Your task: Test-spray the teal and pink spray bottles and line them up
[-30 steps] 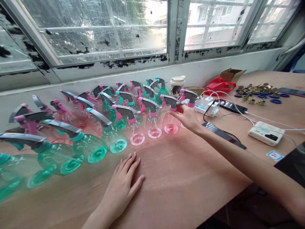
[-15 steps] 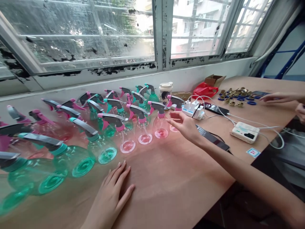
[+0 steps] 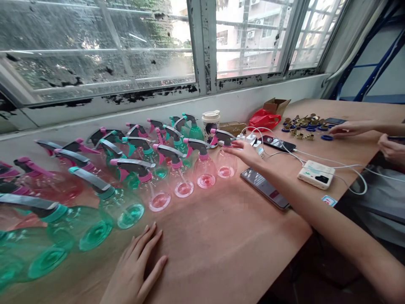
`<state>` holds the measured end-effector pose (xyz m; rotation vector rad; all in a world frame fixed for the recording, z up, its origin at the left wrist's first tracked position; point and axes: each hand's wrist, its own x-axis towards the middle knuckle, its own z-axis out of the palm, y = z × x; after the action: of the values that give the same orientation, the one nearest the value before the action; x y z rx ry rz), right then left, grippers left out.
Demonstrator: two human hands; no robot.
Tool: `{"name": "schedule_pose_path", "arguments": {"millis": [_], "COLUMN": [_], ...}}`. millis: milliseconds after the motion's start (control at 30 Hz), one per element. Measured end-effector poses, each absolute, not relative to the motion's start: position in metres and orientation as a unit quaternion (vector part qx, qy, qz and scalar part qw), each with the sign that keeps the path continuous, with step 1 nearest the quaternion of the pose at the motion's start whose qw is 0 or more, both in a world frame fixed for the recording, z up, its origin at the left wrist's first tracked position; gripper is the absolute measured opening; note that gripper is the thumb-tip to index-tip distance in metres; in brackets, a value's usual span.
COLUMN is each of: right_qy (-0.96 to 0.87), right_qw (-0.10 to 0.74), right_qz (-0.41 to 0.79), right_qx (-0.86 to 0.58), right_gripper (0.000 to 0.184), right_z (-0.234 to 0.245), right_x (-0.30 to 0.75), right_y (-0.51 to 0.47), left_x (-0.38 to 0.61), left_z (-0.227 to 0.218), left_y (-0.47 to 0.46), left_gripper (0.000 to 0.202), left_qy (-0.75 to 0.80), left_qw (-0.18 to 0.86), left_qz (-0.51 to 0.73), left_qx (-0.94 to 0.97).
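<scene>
Several pink and green spray bottles stand in rows on the wooden table (image 3: 228, 240) under the window. My right hand (image 3: 245, 153) reaches past the rightmost pink spray bottle (image 3: 225, 158), its fingers stretched out toward a white power strip (image 3: 253, 141), holding nothing. My left hand (image 3: 136, 268) lies flat and open on the tabletop, just in front of a pink spray bottle (image 3: 152, 190) and a green spray bottle (image 3: 117, 202).
A phone (image 3: 265, 188) lies beside my right forearm, with another phone (image 3: 280, 144), a white charger box (image 3: 316, 174) and cables further right. A paper cup (image 3: 210, 122), a red bag (image 3: 265, 119), a cardboard box (image 3: 276, 104) and small rings (image 3: 303, 126) lie beyond. Another person's hands (image 3: 348, 126) work at the far right.
My right hand let go of the rightmost pink bottle and moved right toward the power strip. The view swung right, bringing another person's hands into sight. My left hand stayed flat.
</scene>
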<state>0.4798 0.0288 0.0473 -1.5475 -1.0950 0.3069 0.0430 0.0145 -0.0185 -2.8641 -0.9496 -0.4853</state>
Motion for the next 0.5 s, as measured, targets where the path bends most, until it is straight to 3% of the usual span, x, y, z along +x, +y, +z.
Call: {"name": "schedule_pose_path", "arguments": {"millis": [300,500], "right_qy": [-0.416,-0.433], "right_qw": [0.626,0.610], "right_qz": [0.078,0.052], "right_qx": [-0.655,-0.661], "right_gripper": [0.052,0.048], "right_z": [0.055,0.065], "right_x": [0.469,0.456], "right_y": [0.017,-0.027], "left_x": [0.043,0.043], "left_z": [-0.017,-0.020], "left_y": [0.016,0.019], "left_gripper": [0.048,0.048], "left_qy": [-0.312,-0.306], "left_qw": [0.045,0.045], "left_qz": [-0.159,-0.161], "left_qx": [-0.936,-0.937]}}
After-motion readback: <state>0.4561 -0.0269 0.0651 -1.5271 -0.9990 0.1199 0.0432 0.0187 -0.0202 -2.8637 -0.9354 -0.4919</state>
